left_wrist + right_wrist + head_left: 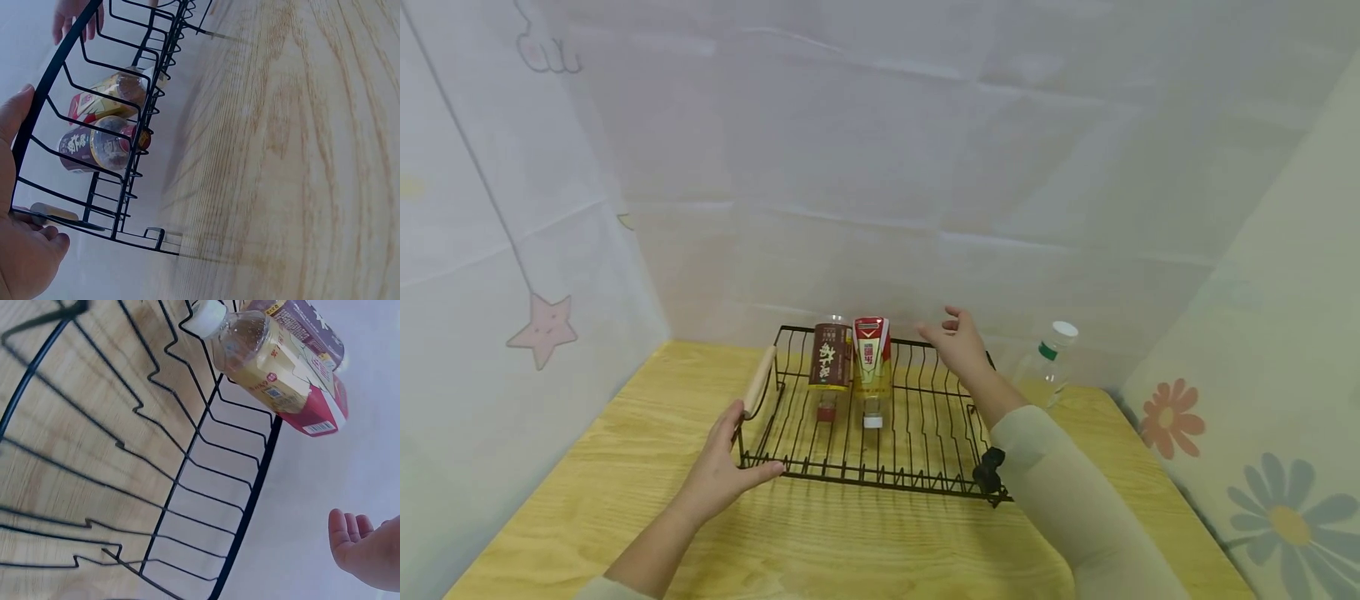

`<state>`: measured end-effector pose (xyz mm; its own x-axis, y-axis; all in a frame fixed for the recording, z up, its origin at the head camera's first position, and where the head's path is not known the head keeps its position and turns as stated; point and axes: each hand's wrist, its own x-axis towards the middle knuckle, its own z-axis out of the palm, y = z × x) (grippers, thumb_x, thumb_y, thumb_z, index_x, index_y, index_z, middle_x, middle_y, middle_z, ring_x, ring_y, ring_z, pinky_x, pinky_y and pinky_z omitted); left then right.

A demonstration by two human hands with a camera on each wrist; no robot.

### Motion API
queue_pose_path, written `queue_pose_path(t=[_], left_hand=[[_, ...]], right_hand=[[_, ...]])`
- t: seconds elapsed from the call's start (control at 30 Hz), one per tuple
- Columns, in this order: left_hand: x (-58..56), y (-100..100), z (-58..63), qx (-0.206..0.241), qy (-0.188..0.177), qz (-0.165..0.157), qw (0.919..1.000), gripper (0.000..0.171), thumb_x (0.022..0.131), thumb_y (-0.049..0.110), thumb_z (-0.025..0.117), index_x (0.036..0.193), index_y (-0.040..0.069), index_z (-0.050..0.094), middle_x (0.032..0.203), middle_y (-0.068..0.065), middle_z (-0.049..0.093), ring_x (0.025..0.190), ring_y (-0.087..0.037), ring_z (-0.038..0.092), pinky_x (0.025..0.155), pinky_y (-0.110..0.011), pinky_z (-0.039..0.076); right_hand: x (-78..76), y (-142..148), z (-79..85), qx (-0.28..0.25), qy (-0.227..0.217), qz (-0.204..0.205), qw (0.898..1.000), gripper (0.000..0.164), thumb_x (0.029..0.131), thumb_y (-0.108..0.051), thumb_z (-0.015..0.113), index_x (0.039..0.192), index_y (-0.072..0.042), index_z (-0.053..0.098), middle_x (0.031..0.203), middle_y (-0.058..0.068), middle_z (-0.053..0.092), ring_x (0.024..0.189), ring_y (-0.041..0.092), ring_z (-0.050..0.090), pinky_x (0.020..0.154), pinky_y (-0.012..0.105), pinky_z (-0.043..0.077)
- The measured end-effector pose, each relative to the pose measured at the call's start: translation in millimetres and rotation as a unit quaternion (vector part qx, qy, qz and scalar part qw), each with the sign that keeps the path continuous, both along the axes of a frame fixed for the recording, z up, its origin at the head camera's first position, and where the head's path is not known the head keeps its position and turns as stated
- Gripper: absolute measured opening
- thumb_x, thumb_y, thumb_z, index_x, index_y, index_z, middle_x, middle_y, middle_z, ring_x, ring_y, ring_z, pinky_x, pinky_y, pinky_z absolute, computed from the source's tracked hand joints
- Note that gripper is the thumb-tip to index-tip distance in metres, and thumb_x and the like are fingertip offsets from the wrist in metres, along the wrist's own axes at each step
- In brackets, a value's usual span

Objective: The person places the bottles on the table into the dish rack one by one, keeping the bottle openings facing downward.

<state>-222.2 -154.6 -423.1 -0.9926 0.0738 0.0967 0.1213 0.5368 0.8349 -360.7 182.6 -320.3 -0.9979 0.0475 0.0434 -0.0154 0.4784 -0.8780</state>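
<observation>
A black wire dish rack (917, 482) stands on the table. My left hand (718, 475) grips its front left corner, with the thumb along the front rim and the fingers by the wooden handle (56, 212). Two bottles lie in the rack, caps toward me: one with a dark brown label (831, 358) and red cap, and beside it one with a red and yellow label (872, 354) and white cap. Over the rack's back right part hovers my right hand (958, 342), fingers loosely bent and holding nothing. In the right wrist view the hand (369, 547) is apart from the rack's rim.
A clear bottle (1051, 367) with a white cap and green ring stands right of the rack, partly behind my right arm. A small black object (988, 471) sits beside the right sleeve. Patterned cloth walls (880, 167) border the wooden table (850, 542).
</observation>
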Motion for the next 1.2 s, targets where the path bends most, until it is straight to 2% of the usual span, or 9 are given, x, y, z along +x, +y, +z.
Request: queue_pose_path(t=[0.2, 0.43, 0.7, 0.8, 0.93, 1.2], left_hand=[[-0.2, -1.4, -2.1, 0.001, 0.004, 0.003, 1.0, 0.118, 0.078, 0.043, 0.08, 0.157, 0.003, 0.002, 0.163, -0.026, 0.003, 0.143, -0.054, 0.018, 0.111, -0.07, 0.024], [1.7, -2.5, -0.7, -0.005, -0.002, 0.005, 1.0, 0.118, 0.078, 0.043, 0.08, 0.157, 0.003, 0.001, 0.163, -0.025, 0.003, 0.144, -0.054, 0.017, 0.111, -0.07, 0.025], [1.7, -3.5, -0.1, -0.012, 0.001, 0.002, 0.9999, 0.118, 0.079, 0.042, 0.08, 0.157, 0.002, 0.002, 0.162, -0.026, 0.004, 0.143, -0.054, 0.017, 0.11, -0.071, 0.025], [2.2, -3.2, 0.7, -0.013, 0.001, 0.001, 0.9999, 0.118, 0.079, 0.042, 0.08, 0.157, 0.001, 0.002, 0.162, -0.026, 0.004, 0.143, -0.054, 0.016, 0.11, -0.071, 0.025], [2.2, -2.5, 1.6, -0.011, -0.004, 0.0, 0.9999, 0.118, 0.079, 0.042, 0.08, 0.157, 0.002, 0.001, 0.162, -0.026, 0.003, 0.144, -0.054, 0.016, 0.11, -0.071, 0.024], [1.1, -1.6, 1.7, -0.011, -0.005, -0.004, 0.9999, 0.117, 0.08, 0.042, 0.079, 0.157, 0.003, -0.001, 0.162, -0.026, 0.002, 0.144, -0.053, 0.015, 0.111, -0.071, 0.023]], right_hand=[[11.7, 15.8, 3.9, 0.02, 0.031, 0.0, 0.999, 0.083, 0.092, -0.049, 0.062, 0.156, -0.018, 0.019, 0.153, 0.014, 0.035, 0.141, 0.033, 0.036, 0.109, 0.054, 0.042], [27.4, 39.0, 7.6, 0.026, 0.058, -0.02, 0.998, 0.085, 0.091, -0.053, 0.062, 0.156, -0.019, 0.019, 0.154, 0.013, 0.033, 0.141, 0.033, 0.035, 0.11, 0.056, 0.041], [43.7, 67.7, 11.5, 0.027, 0.12, -0.028, 0.992, 0.08, 0.095, -0.041, 0.062, 0.156, -0.014, 0.018, 0.154, 0.019, 0.031, 0.141, 0.037, 0.034, 0.112, 0.055, 0.038], [48.0, 78.1, 10.1, 0.026, 0.132, -0.03, 0.99, 0.079, 0.095, -0.037, 0.063, 0.156, -0.013, 0.018, 0.153, 0.02, 0.032, 0.14, 0.038, 0.034, 0.113, 0.055, 0.037], [55.9, 93.2, 6.8, 0.027, 0.143, -0.037, 0.989, 0.081, 0.094, -0.042, 0.062, 0.155, -0.012, 0.018, 0.152, 0.02, 0.031, 0.14, 0.039, 0.033, 0.113, 0.056, 0.035], [67.9, 123.2, -7.5, 0.025, 0.157, -0.083, 0.984, 0.078, 0.096, -0.036, 0.062, 0.154, -0.006, 0.019, 0.15, 0.022, 0.032, 0.135, 0.04, 0.035, 0.108, 0.053, 0.037]])
